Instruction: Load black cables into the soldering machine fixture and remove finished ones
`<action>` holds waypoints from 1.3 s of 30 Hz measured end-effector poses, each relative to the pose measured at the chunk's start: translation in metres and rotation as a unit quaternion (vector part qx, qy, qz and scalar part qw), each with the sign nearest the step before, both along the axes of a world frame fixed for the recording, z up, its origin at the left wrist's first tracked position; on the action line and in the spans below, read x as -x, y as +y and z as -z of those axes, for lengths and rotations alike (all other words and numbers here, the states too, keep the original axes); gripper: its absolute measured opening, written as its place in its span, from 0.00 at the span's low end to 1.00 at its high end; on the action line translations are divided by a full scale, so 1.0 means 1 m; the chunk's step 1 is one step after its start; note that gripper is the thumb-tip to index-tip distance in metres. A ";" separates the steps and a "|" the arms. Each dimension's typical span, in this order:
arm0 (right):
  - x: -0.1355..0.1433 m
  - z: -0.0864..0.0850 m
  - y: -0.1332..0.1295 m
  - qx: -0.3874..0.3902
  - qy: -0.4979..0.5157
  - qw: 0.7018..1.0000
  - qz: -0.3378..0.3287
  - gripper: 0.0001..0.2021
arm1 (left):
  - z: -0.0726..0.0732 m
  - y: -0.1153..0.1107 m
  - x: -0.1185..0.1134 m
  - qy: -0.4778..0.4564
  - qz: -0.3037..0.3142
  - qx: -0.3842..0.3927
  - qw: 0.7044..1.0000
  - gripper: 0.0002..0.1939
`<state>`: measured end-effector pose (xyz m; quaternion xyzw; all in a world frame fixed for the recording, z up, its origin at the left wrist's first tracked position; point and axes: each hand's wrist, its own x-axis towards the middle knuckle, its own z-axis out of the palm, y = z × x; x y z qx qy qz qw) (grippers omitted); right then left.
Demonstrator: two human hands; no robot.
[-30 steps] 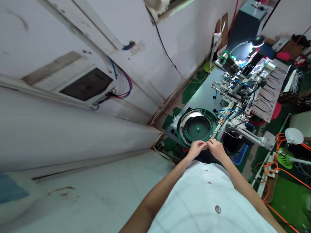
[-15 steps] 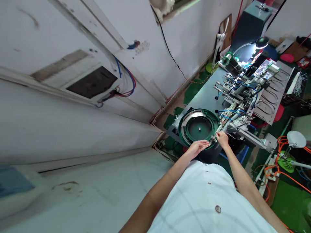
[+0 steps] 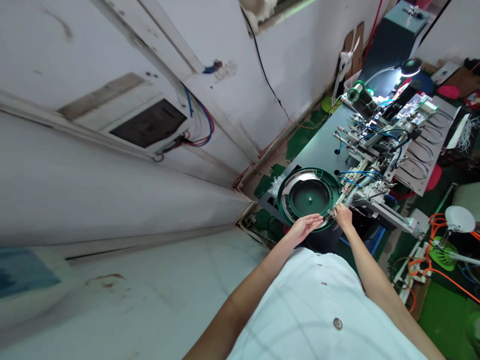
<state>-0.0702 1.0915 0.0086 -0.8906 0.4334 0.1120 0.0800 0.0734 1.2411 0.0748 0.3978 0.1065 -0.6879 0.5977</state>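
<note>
A round green bowl feeder [image 3: 308,198] with a dark floor and a silvery inner track stands at the near end of the machine table. My left hand [image 3: 306,226] lies over its near rim, palm up and fingers stretched towards the rail. Just right of the bowl, my right hand [image 3: 342,216] is closed, its fingertips at the near end of the metal feed rail [image 3: 342,199]. Whatever is between those fingertips is too small or hidden to make out. A gap separates the two hands.
An assembly machine [image 3: 378,140] with blue air tubes covers the right of the grey table [image 3: 318,145]. A lit desk lamp [image 3: 410,66] is at the back. A white round lamp or fan [image 3: 459,219] and orange hoses [image 3: 435,225] lie right. Walls border the left.
The view has shifted slightly, so the surroundings appear a little further right. Both hands keep nearly the same places at the bowl and rail.
</note>
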 end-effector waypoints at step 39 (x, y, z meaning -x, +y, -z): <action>0.031 -0.027 -0.015 -0.041 -0.051 0.997 -0.045 0.15 | 0.007 0.016 -0.013 -0.003 -0.024 -0.028 0.999 0.11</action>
